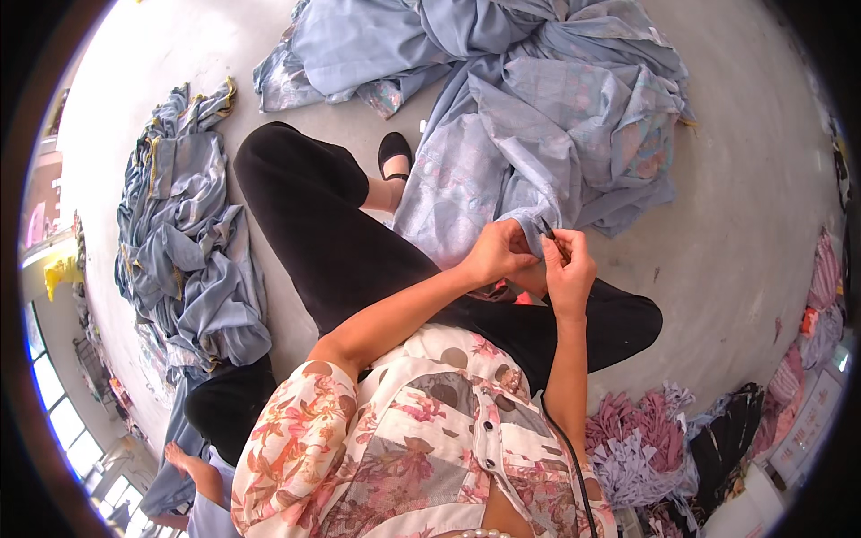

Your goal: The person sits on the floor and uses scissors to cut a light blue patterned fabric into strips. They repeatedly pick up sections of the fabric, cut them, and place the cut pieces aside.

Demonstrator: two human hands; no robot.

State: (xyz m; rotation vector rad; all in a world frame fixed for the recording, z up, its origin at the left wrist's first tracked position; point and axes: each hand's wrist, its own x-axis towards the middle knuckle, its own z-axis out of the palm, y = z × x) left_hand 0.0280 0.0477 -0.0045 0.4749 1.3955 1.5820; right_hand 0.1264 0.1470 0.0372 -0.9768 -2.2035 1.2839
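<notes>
A pale blue-grey cloth with faint pink patterning spreads from the big heap in front of me down to my lap. My left hand pinches a gathered edge of it between thumb and fingers. Close beside it, my right hand is closed around a small black pointed tool, whose tip meets the cloth by the left fingers. Most of the tool is hidden in the grip, so its exact kind does not show.
More blue cloth is heaped on the grey floor ahead. A long pile with yellow edging lies at left, beside another person's arm. Bundled mauve and pale strips sit at lower right, near a white box.
</notes>
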